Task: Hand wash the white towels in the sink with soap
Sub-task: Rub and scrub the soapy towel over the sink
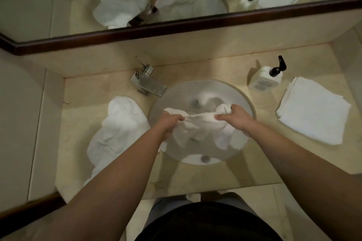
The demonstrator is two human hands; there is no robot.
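1. Both hands have a grip on the wet white cloth towel (197, 125): left hand (170, 123) and right hand (233, 115) are bunched on it over the round white ceramic sink (231, 92).
2. I'd rub the bunched sections together, low in the basin, so drips stay off the beige stone bench (98, 92).
3. Can't tell if there's soap on it, or whether the chrome tap (147, 82) is running.

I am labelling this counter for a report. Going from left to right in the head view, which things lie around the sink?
Crumpled white towel → chrome faucet → round white sink → white soap bottle with black pump → folded white towels.
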